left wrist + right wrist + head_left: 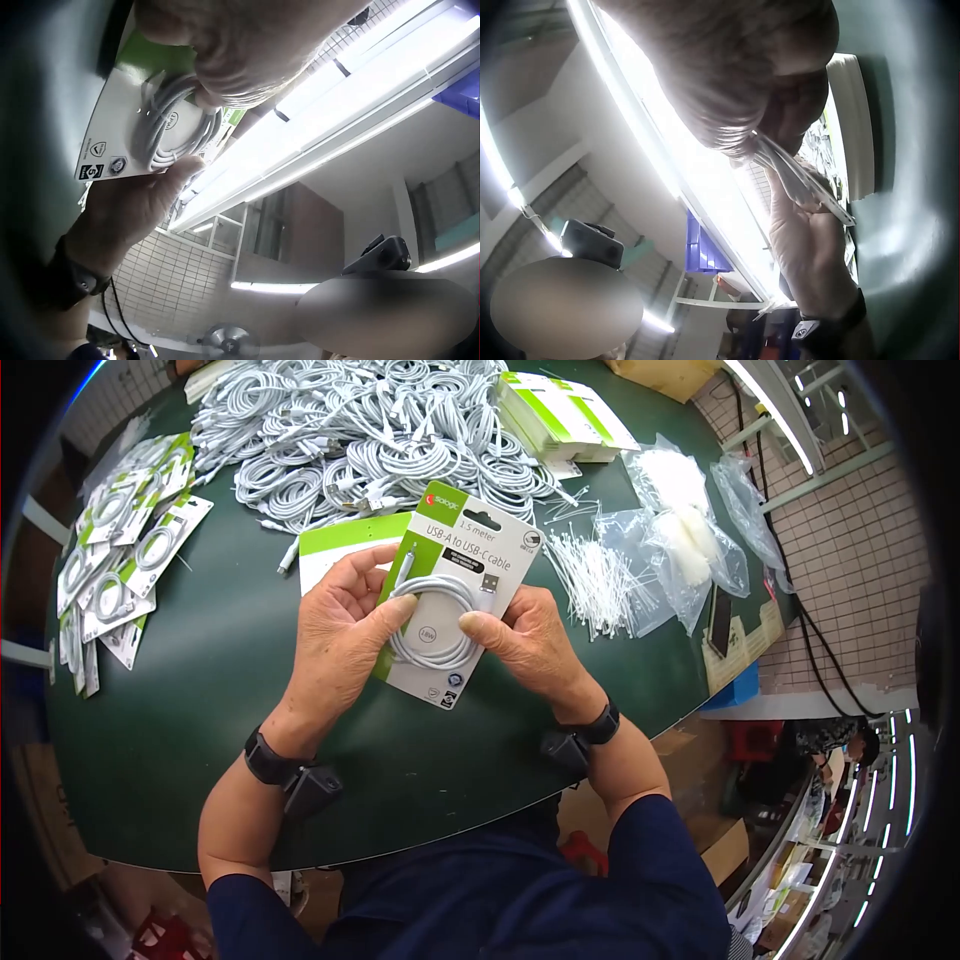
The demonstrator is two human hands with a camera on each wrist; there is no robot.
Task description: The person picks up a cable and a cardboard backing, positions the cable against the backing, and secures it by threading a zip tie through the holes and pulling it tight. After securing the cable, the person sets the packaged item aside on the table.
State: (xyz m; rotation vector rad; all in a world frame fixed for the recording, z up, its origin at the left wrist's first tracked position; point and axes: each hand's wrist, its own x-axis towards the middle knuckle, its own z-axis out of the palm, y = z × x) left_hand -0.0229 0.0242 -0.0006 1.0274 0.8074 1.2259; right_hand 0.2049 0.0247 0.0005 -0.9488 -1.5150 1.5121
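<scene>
Over the dark green table (200,730), both hands hold a white and green USB cable card (470,540), tilted towards the head camera. A coiled white cable (435,584) lies on its front, also visible as a grey-looking coil (159,139) in the left wrist view. My left hand (335,630) grips the card's left side, thumb on the coil. On the opposite side my right hand (535,645) pinches the edge, its thumb at the coil and its other fingers behind. The right wrist view shows the card (799,180) nearly edge-on between both hands.
Behind the card lies a green and white card stack (340,540), below a large heap of white cables (370,440). Cards with cables (130,540) pile up at left. Another card stack (560,420), loose cable ties (600,585) and plastic bags (690,550) occupy the right.
</scene>
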